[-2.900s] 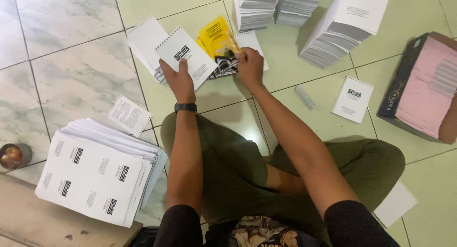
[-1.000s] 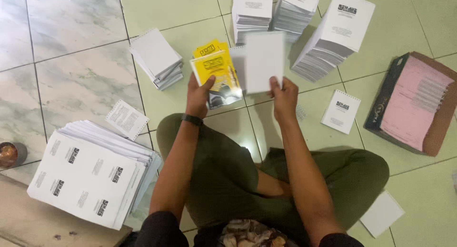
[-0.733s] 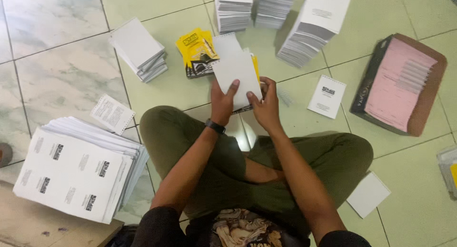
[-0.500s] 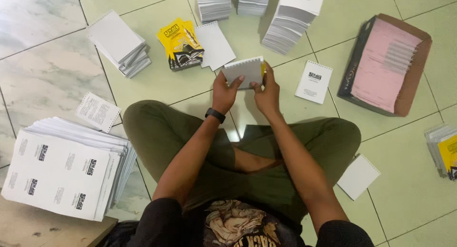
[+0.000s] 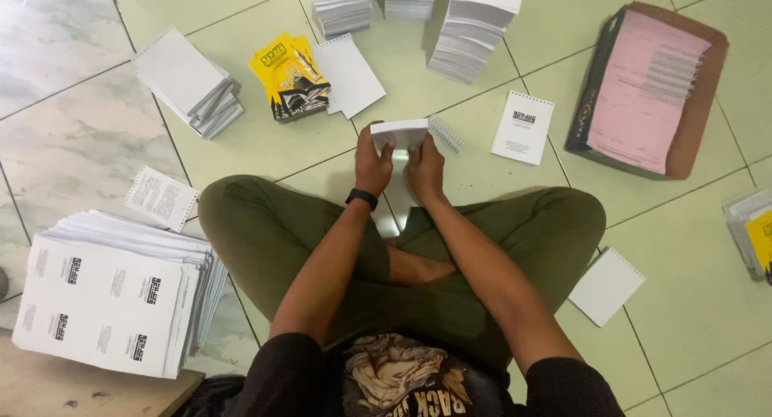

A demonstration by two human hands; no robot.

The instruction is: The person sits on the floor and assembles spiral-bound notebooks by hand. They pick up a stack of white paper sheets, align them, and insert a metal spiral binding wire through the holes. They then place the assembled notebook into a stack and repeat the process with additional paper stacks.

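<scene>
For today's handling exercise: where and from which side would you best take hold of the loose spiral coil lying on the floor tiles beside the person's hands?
Grip the spiral coil near its middle, pinching across its narrow width from above. It lies flat and slanted on the floor, close by the right hand and the small paper stack both hands hold, so its far, open side probably gives fingers most room.

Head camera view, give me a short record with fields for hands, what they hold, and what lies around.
Left hand: left hand grips the small white paper stack
Right hand: right hand grips the same stack
Beside stack: spiral binding coil on the floor
Ahead: yellow covers
Person's left: large printed sheet pile
Person's right: pink sheets in a box
</scene>
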